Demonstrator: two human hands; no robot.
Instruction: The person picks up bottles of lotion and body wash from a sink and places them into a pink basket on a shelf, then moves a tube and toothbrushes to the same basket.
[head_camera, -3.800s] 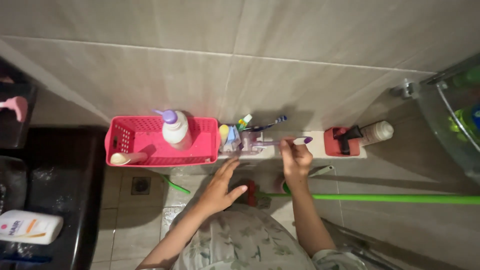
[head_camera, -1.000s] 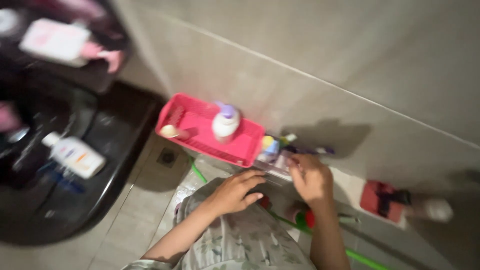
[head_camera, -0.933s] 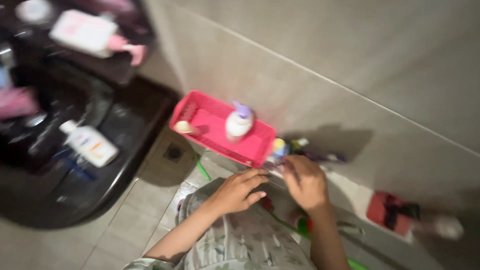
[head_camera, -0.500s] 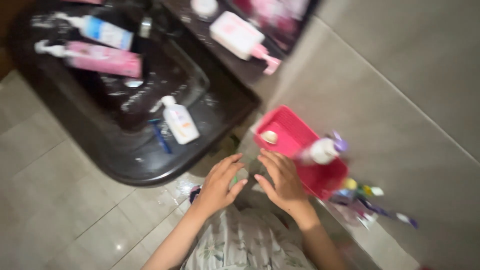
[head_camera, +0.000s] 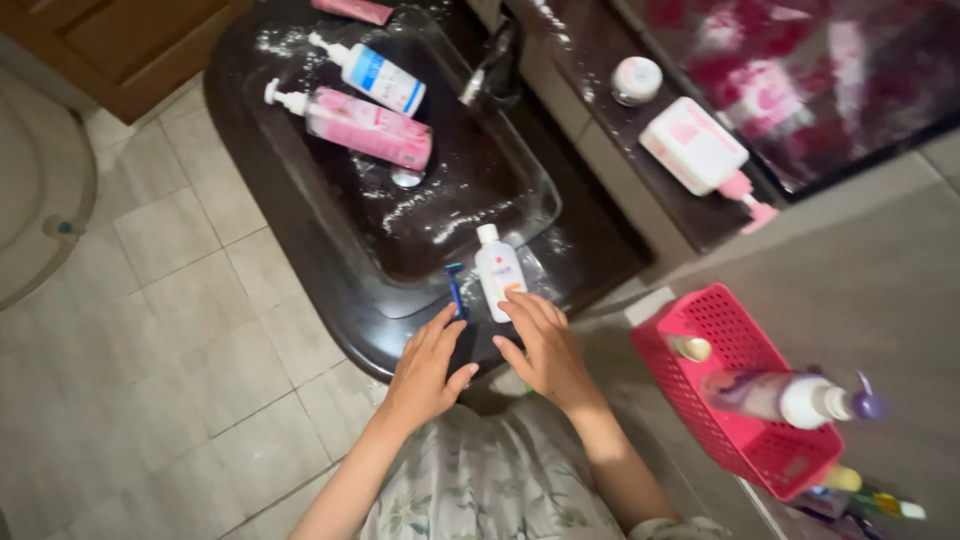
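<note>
My left hand (head_camera: 425, 365) hovers open over the near rim of a dark glass sink (head_camera: 300, 230), its fingertips just below a blue razor (head_camera: 456, 290). My right hand (head_camera: 543, 350) is open too, fingers spread, with its tips touching or almost touching the bottom of a small white bottle (head_camera: 497, 283) lying on the rim. Neither hand holds anything. Inside the basin lie a pink pump bottle (head_camera: 360, 126) and a white bottle with a blue label (head_camera: 374, 77).
A pink basket (head_camera: 716, 320) on the right holds a white pump bottle (head_camera: 790, 396) with a purple top. On the dark counter behind the sink sit a white and pink bottle (head_camera: 700, 151) and a small round jar (head_camera: 636, 79). A tap (head_camera: 490, 72) overhangs the basin. Tiled floor spreads left.
The view has swung left from the wall ledge to the sink. Both hands left the toothbrush holder beside the basket and now reach over the sink rim, empty.
</note>
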